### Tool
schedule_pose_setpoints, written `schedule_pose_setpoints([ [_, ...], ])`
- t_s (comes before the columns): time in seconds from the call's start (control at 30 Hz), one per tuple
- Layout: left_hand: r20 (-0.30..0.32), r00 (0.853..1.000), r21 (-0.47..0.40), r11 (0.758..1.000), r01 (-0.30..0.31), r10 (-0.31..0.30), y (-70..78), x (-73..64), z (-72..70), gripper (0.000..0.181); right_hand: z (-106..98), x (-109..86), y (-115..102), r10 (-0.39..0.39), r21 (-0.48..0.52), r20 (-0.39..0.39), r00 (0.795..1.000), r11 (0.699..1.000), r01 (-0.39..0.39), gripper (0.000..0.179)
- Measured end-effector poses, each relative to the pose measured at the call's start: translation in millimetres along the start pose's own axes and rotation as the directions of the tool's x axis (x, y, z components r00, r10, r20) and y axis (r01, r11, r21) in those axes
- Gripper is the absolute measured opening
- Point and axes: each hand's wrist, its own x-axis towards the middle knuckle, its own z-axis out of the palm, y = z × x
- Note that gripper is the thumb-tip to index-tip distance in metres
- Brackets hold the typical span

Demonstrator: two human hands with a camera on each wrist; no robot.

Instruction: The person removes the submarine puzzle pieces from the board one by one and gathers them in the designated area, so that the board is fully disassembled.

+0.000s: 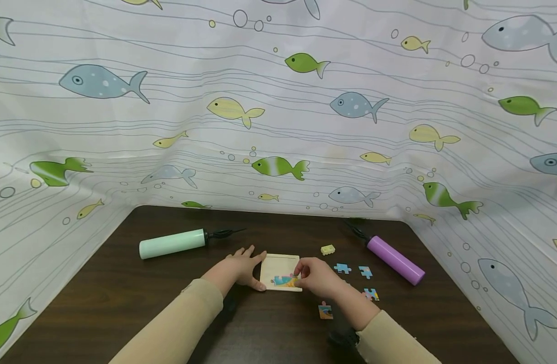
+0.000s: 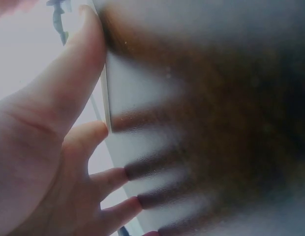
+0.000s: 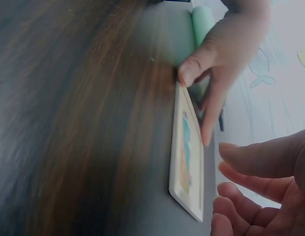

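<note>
A pale wooden puzzle tray point(image 1: 278, 264) lies on the table, with joined blue and orange jigsaw pieces point(image 1: 283, 281) along its near edge. My left hand point(image 1: 242, 268) has its fingers spread, its thumb and index finger touching the tray's left edge. My right hand point(image 1: 318, 277) is at the tray's right side, fingertips near the orange piece. In the right wrist view, thumb and fingers point(image 3: 241, 157) are loosely curled with a small gap, and no piece shows between them. That view also shows the tray point(image 3: 181, 182) beside the right hand and my left hand point(image 3: 228, 54) at its far end.
Several loose jigsaw pieces point(image 1: 342, 268) lie right of the tray, some partly hidden by the right arm. A yellow toy block point(image 1: 327, 249) sits behind them. A mint hand pump point(image 1: 173, 244) lies back left, a purple pump point(image 1: 396, 260) right. A fish-print curtain point(image 1: 278, 136) surrounds the table.
</note>
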Motion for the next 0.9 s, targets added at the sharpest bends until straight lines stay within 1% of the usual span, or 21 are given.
schedule_pose_setpoints([
  [0.13, -0.007, 1.0, -0.001, 1.0, -0.01, 0.01, -1.1, 1.5, 1.7, 0.102, 10.0, 12.5, -3.0, 0.014, -0.008, 0.022, 1.0, 1.0, -0.014, 0.013],
  [0.33, -0.006, 1.0, -0.003, 1.0, -0.015, 0.015, -1.5, 1.6, 3.3, 0.102, 20.8, 24.3, -3.8, 0.06, -0.042, 0.037, 0.998, 0.997, -0.059, 0.023],
  [0.5, -0.012, 1.0, -0.008, 1.0, -0.015, 0.015, -1.8, 0.3, 3.8, 0.102, 25.3, 27.2, -2.9, 0.06, -0.037, 0.052, 0.997, 0.998, -0.058, 0.026],
  [0.63, -0.018, 1.0, -0.004, 1.0, -0.018, 0.018, -3.1, 0.6, 3.6, 0.102, 26.4, 28.9, -3.3, 0.053, -0.033, 0.041, 0.998, 0.998, -0.051, 0.028],
  [0.9, -0.014, 1.0, -0.005, 1.0, -0.021, 0.021, -4.7, 2.4, 4.0, 0.101, 27.1, 31.6, -3.4, 0.082, -0.032, 0.035, 0.996, 0.996, -0.081, 0.032],
])
